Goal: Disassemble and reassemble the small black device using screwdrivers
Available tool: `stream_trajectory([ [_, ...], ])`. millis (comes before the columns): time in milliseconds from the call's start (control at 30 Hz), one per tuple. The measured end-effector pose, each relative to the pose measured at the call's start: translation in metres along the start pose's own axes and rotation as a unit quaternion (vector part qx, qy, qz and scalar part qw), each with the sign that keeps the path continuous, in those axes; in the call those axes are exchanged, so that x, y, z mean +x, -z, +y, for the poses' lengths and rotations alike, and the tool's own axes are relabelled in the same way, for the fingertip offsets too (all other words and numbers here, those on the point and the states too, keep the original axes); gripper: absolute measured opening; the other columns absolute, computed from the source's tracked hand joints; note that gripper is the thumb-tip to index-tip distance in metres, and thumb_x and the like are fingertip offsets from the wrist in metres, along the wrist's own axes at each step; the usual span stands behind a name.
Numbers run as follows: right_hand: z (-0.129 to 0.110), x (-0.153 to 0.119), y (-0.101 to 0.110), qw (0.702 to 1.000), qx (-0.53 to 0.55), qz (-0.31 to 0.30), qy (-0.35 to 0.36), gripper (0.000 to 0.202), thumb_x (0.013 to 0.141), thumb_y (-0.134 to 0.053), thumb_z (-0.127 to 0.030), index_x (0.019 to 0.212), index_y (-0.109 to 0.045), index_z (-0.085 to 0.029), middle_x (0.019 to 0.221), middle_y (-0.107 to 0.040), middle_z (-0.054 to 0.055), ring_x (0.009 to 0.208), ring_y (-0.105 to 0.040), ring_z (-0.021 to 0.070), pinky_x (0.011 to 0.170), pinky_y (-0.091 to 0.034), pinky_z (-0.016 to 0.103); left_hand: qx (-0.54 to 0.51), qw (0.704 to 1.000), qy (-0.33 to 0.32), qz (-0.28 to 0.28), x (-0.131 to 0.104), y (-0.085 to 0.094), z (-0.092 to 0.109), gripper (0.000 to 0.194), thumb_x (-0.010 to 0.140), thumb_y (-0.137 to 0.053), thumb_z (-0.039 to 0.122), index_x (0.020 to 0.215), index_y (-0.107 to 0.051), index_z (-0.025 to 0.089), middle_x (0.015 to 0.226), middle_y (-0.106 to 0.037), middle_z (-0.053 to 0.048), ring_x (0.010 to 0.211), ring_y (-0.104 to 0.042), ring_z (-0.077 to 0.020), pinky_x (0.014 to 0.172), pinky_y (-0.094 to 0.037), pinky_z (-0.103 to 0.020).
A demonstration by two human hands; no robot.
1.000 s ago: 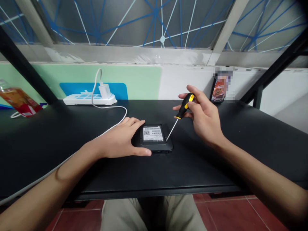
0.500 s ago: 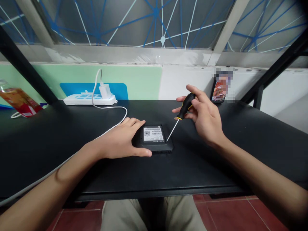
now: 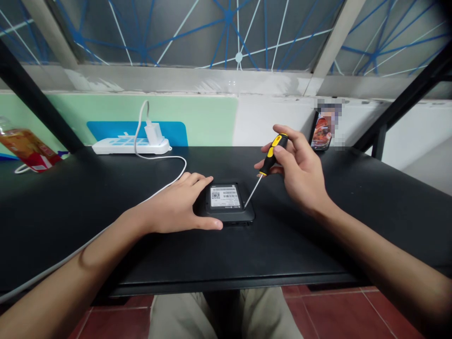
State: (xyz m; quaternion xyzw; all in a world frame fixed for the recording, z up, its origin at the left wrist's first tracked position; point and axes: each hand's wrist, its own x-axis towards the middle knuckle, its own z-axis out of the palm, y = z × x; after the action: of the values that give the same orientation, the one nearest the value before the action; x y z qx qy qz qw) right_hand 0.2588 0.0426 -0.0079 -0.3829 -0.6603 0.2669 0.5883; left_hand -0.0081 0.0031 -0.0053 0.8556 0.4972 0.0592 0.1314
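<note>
A flat black electronic box [image 3: 231, 215] with a white printed label lies on the black table. My left hand [image 3: 180, 205] grips its left side, the thumb along the near edge and the fingers at the far left corner. In my right hand [image 3: 300, 167] is a screwdriver [image 3: 271, 153] with a black and yellow handle, held between the thumb and fingers. Its thin metal shaft slants down to the left. The tip meets the box beside the label's lower right corner; any screw there is too small to make out.
A white power strip [image 3: 130, 147] with a plugged-in charger [image 3: 154, 133] stands at the back left. Its white cable [image 3: 164, 188] runs behind my left arm. A bottle [image 3: 30, 146] leans at far left, and a phone [image 3: 321, 132] rests against the back wall.
The screwdriver handle has turned in my right fingers, so its yellow inlays now show. My right thumb and fingers have shifted on it. The box and my left hand stay put.
</note>
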Motion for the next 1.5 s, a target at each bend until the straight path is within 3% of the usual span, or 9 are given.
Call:
stream_trajectory([
  [233,0.009,0.001,0.001,0.999,-0.02,0.0,0.026,0.048,0.093,-0.064,-0.046,0.139,-0.052,-0.038,0.099,-0.07,0.004,0.082,-0.074,0.0233,0.059,-0.067,0.037,-0.003,1.0,-0.014,0.011,-0.001,0.0,0.001,0.108,0.076,-0.058,0.085,0.158,-0.034,0.018,0.156,-0.043,-0.016,0.148,-0.029,-0.0442,0.119,-0.03,-0.059],
  [400,0.011,0.002,0.003,0.999,-0.039,0.011,0.028,0.052,0.092,-0.063,-0.05,0.142,-0.05,-0.04,0.102,-0.07,0.004,0.071,-0.073,0.0201,0.057,-0.066,0.037,0.014,1.0,-0.007,-0.001,0.0,-0.001,0.001,0.112,0.077,-0.056,0.086,0.159,-0.031,0.014,0.158,-0.04,-0.017,0.149,-0.027,-0.0421,0.122,-0.027,-0.055],
  [533,0.007,0.002,0.003,0.997,-0.029,0.053,0.042,0.048,0.092,-0.064,-0.048,0.138,-0.053,-0.039,0.104,-0.07,0.004,0.068,-0.07,0.0183,0.053,-0.065,0.036,0.016,1.0,-0.005,-0.005,-0.001,0.0,0.001,0.113,0.078,-0.054,0.086,0.16,-0.029,0.012,0.159,-0.039,-0.017,0.15,-0.025,-0.0426,0.122,-0.026,-0.054],
  [700,-0.004,-0.001,-0.002,0.996,-0.026,0.077,0.034,0.05,0.094,-0.062,-0.044,0.141,-0.049,-0.034,0.1,-0.071,0.004,0.059,-0.064,0.0152,0.06,-0.065,0.036,-0.001,1.0,-0.009,-0.002,0.0,0.0,0.003,0.111,0.077,-0.058,0.083,0.159,-0.03,0.014,0.157,-0.04,-0.018,0.148,-0.028,-0.0429,0.119,-0.032,-0.056],
  [900,-0.01,-0.011,-0.018,0.997,-0.047,0.029,0.051,0.049,0.096,-0.058,-0.046,0.142,-0.042,-0.039,0.109,-0.07,0.005,0.069,-0.07,0.0187,0.065,-0.066,0.04,-0.003,1.0,-0.023,0.014,0.003,-0.004,0.009,0.108,0.078,-0.059,0.079,0.157,-0.033,0.01,0.153,-0.043,-0.019,0.142,-0.037,-0.0401,0.117,-0.035,-0.051],
  [1067,-0.005,-0.016,-0.031,0.996,-0.05,0.004,0.069,0.049,0.097,-0.055,-0.047,0.143,-0.039,-0.04,0.116,-0.066,0.007,0.108,-0.07,0.0279,0.072,-0.068,0.042,-0.005,0.999,-0.042,0.029,0.007,-0.008,0.011,0.104,0.079,-0.06,0.079,0.155,-0.036,0.013,0.152,-0.045,-0.019,0.139,-0.039,-0.0406,0.115,-0.037,-0.052],
  [1167,0.0,-0.017,-0.034,0.996,-0.046,-0.004,0.072,0.05,0.097,-0.055,-0.049,0.144,-0.038,-0.041,0.121,-0.064,0.007,0.119,-0.066,0.0303,0.075,-0.068,0.043,-0.002,0.998,-0.05,0.032,0.008,-0.01,0.011,0.104,0.078,-0.06,0.079,0.154,-0.037,0.012,0.151,-0.045,-0.019,0.138,-0.04,-0.0405,0.114,-0.038,-0.052],
  [1367,-0.002,-0.019,-0.034,0.996,-0.04,-0.013,0.073,0.053,0.096,-0.057,-0.051,0.145,-0.038,-0.042,0.127,-0.063,0.007,0.118,-0.067,0.0305,0.077,-0.068,0.044,0.016,0.998,-0.054,0.031,0.008,-0.009,0.012,0.103,0.08,-0.059,0.08,0.154,-0.037,0.012,0.15,-0.045,-0.019,0.137,-0.041,-0.0388,0.115,-0.037,-0.048],
  [1500,-0.01,-0.022,-0.031,0.998,-0.015,-0.032,0.05,0.048,0.101,-0.046,-0.051,0.147,-0.038,-0.043,0.136,-0.062,0.005,0.108,-0.072,0.0263,0.086,-0.067,0.048,0.01,0.998,-0.055,0.034,0.008,-0.009,0.011,0.104,0.08,-0.059,0.08,0.154,-0.037,0.011,0.149,-0.046,-0.019,0.136,-0.042,-0.0399,0.114,-0.038,-0.049],
])
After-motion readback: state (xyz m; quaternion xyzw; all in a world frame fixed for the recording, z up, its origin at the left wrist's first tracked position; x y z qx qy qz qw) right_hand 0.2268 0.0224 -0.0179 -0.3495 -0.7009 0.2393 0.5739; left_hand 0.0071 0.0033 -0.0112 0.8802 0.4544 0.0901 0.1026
